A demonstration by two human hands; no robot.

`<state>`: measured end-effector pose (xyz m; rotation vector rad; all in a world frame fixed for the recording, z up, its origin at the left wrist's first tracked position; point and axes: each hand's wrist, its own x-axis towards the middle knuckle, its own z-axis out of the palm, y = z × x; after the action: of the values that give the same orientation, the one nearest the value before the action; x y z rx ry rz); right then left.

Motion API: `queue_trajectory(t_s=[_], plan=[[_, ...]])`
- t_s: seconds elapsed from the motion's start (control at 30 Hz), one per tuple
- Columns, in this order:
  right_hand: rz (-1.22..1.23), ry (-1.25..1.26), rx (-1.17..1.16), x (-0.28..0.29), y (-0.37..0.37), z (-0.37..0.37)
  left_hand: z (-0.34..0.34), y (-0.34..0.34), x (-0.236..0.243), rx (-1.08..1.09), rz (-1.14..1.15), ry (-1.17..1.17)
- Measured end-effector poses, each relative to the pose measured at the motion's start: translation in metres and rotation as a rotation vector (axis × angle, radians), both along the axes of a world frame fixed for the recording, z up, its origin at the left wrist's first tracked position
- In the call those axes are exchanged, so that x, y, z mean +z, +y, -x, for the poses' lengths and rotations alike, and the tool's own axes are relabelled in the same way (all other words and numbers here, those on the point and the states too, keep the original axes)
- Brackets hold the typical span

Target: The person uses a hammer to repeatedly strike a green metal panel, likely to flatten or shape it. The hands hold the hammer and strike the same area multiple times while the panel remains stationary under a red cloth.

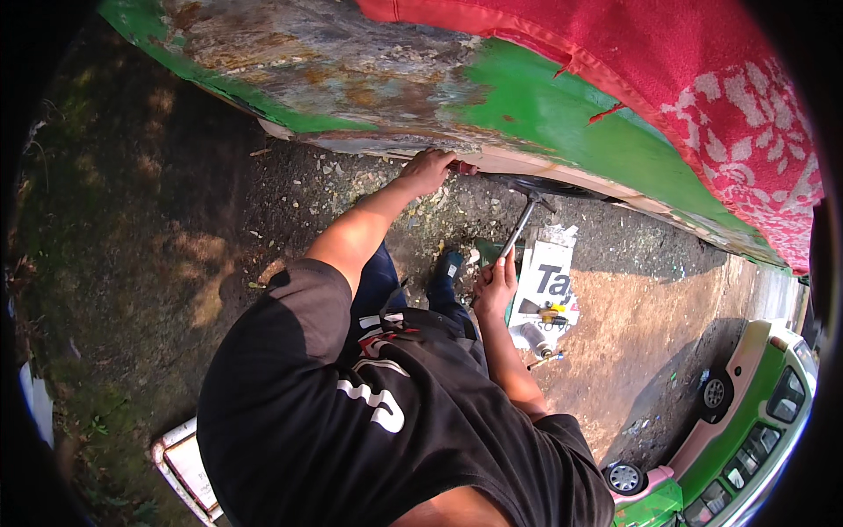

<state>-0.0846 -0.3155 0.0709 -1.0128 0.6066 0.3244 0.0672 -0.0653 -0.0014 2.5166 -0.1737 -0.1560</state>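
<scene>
At the far left, a white board edge (180, 457) is seen on the dark ground (158, 228), beside the black shirt (351, 413) that fills the lower middle. Further right, the left hand (428, 169) is stretched up to the lower edge of the worn green car body (544, 114), where paint has been stripped to bare, rusty metal. Its fingers are curled shut around a small red-handled tool (463, 167) pressed against that edge. To the right, the right hand (496, 285) is closed around the lower end of a long metal rod (520, 227), which is tilted up toward the dark underside of the body. Just beside this hand, small tools are laid on a white printed sheet (546, 285). A red patterned cloth (702, 79) is draped over the body above. At the lower right, a green and pink car (746, 430) is parked.
</scene>
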Motion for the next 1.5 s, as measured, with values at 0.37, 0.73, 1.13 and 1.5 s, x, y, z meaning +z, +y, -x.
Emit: queue_trajectory(t_s=[0.37, 0.73, 1.13, 1.5], plan=[[0.095, -0.031, 0.09, 0.005, -0.016, -0.022, 0.019, -0.004, -0.002, -0.123, 0.087, -0.16], [0.137, 0.033, 0.081, -0.001, -0.031, -0.025, -0.001, -0.006, -0.005, -0.112, 0.044, -0.155], [0.124, 0.03, 0.089, -0.008, -0.037, -0.02, -0.008, -0.006, -0.016, -0.094, 0.06, -0.213], [0.109, -0.024, 0.128, -0.007, -0.036, -0.022, -0.009, -0.009, -0.014, -0.112, 0.071, -0.176]])
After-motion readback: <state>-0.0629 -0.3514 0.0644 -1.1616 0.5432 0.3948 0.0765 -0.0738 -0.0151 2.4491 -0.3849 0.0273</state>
